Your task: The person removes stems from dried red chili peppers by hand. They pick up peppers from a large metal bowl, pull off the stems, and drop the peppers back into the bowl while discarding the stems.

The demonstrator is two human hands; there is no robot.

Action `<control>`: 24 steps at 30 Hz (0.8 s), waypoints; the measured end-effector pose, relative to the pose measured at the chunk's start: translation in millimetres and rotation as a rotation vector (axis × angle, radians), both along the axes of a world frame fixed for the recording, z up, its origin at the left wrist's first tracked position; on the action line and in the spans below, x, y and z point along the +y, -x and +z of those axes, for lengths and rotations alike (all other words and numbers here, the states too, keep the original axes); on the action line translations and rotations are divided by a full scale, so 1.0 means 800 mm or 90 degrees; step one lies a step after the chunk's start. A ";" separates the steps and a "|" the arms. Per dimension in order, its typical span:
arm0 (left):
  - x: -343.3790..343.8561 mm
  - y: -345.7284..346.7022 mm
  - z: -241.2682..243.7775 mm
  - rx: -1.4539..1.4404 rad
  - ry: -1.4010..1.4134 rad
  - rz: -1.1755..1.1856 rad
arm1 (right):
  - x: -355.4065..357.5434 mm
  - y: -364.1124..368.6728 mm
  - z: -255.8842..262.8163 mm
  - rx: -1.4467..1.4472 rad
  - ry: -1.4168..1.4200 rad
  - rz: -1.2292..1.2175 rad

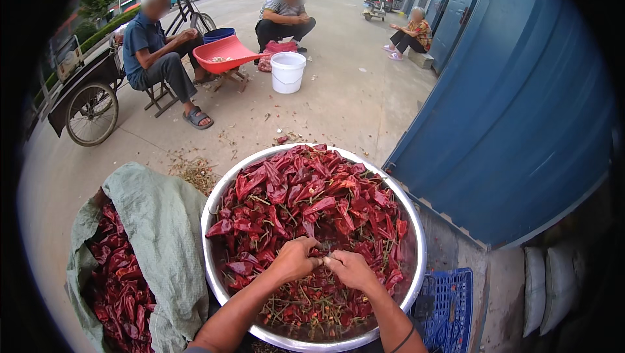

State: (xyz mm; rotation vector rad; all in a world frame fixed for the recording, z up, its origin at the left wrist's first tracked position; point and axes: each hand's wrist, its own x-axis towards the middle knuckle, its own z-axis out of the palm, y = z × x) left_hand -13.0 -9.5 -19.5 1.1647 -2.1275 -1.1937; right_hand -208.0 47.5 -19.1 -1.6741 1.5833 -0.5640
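A wide metal basin filled with dried red chili peppers lies right before me. Over its middle, my left hand and my right hand meet with their fingertips pinched close together. Something small sits between them, partly hidden by the fingers; I cannot tell whether it is a chili or a stem. Cut or broken stems and pepper bits cover the near part of the basin. To the left, an open green woven sack holds more dried red chilies.
A blue plastic crate stands right of the basin, below a blue metal door. Beyond are a white bucket, a red plastic scoop on a stool, a cart and several seated or crouching people. Stems litter the ground.
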 end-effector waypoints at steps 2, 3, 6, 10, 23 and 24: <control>-0.001 -0.001 -0.009 0.009 0.031 0.001 | 0.000 -0.002 -0.004 0.010 0.066 -0.016; -0.001 -0.002 -0.009 0.004 0.036 -0.010 | 0.001 -0.003 -0.005 0.015 0.099 -0.025; -0.002 -0.003 -0.008 -0.016 0.046 -0.031 | -0.001 -0.004 -0.001 -0.002 0.144 -0.065; 0.000 0.000 -0.004 -0.031 0.044 -0.034 | 0.000 -0.007 0.001 -0.010 0.164 -0.087; 0.001 -0.001 -0.004 -0.006 0.050 -0.039 | 0.004 -0.014 0.007 -0.074 0.084 -0.129; 0.001 -0.001 -0.004 -0.005 0.051 -0.039 | 0.003 -0.014 0.005 -0.071 0.080 -0.128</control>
